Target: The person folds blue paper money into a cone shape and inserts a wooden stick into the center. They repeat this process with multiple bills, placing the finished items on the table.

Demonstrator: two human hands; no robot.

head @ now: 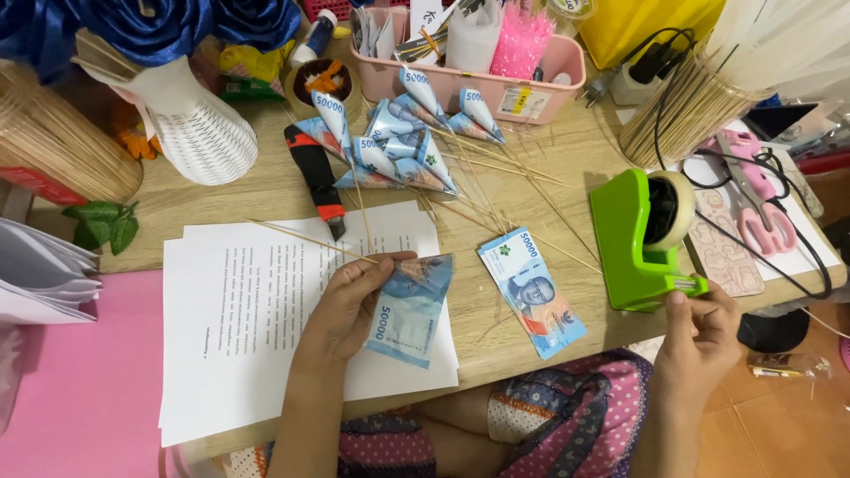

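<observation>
Hiding banknote (409, 310) edge, left hand (347, 301), tape unclear

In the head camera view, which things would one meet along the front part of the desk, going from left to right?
White printed sheets → left hand → blue banknote held in it → second blue banknote lying flat → green tape dispenser → right hand at the dispenser's cutter.

paper banknote (410, 308) | glossy plastic tape dispenser (630, 248) | matt wood table (496, 345)
</observation>
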